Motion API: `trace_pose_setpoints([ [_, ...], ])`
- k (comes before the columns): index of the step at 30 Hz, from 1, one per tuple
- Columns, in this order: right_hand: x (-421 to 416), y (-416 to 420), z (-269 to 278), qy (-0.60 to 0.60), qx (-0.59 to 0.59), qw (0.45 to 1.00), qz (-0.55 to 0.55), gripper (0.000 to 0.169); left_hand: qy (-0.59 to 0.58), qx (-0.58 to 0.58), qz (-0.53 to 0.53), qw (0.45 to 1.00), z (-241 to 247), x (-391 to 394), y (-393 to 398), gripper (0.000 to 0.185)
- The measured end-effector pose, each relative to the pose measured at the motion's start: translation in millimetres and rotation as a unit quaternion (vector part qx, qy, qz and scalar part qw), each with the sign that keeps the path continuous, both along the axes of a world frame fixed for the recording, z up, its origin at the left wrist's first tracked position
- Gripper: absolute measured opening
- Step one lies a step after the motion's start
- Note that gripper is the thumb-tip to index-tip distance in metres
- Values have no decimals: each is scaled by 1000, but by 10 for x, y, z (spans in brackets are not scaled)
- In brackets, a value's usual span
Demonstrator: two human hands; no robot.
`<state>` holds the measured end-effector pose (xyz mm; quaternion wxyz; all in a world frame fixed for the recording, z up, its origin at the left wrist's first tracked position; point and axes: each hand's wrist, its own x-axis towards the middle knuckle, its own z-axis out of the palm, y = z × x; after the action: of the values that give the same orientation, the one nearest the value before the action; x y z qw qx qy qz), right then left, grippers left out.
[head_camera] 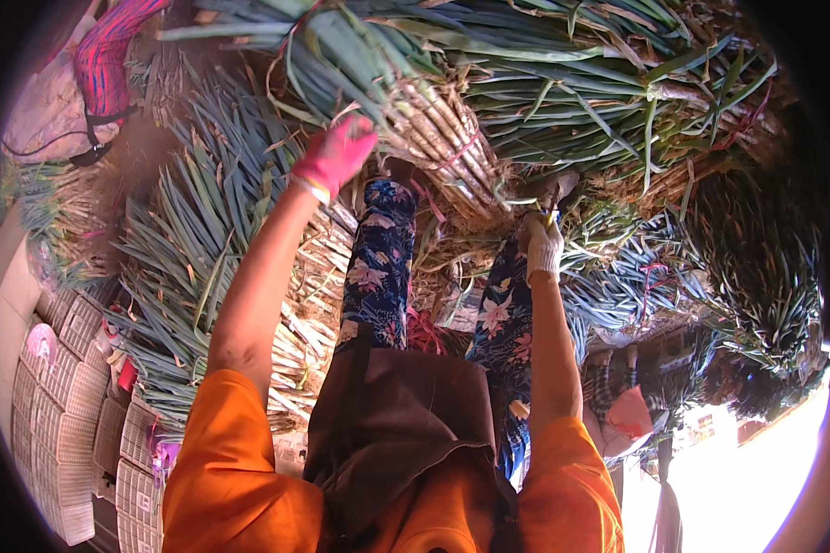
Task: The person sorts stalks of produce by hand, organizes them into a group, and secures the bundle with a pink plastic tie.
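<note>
A bundle of green onions [449, 142] lies before my knees, its stalks tied with a pinkish-red band and its roots towards me. My left hand [339, 155], in a pink glove, is beside the bundle's left side with its fingers curled; whether it holds a leaf there is not clear. At the root end on the right is my right hand [543, 231], in a whitish glove, closed on a small tool with a dark blade, perhaps a knife. Under the bundle's leaves another reddish tie [294, 31] shows.
Loose green onions [200, 242] are heaped at the left, and more bundles [560, 90] at the upper right. Plastic crates [55, 428] stand at the lower left. A person's patterned sleeve [104, 66] shows at the upper left. Another person [626, 415] is at the lower right.
</note>
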<state>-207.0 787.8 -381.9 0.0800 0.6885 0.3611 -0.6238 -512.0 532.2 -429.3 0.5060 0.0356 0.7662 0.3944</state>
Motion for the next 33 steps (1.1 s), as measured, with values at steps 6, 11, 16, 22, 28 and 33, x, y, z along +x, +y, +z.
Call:
trace_pose_setpoints([
  [6, 377, -173, 48, 49, 51, 978, 198, 9, 57, -7, -53, 997, 578, 443, 147, 12],
  [11, 369, -156, 36, 14, 113, 982, 153, 13, -197, 47, 145, 969, 475, 509, 944, 13],
  [16, -34, 1458, 344, -16, 355, 910, 215, 16, -224, 133, 146, 954, 1143, 294, 2910, 17],
  [22, -294, 3930, 125, 29, 487, 873, 31, 21, -305, 62, 227, 923, 619, 545, 3696, 24],
  [28, -106, 4831, -1155, -81, 638, 762, 79, 35, -483, 121, 335, 800, 10, 1099, 3229, 33],
  [33, -738, 4259, -408, -184, 589, 748, 245, 43, -501, 103, 434, 742, -304, 1386, 3143, 24],
])
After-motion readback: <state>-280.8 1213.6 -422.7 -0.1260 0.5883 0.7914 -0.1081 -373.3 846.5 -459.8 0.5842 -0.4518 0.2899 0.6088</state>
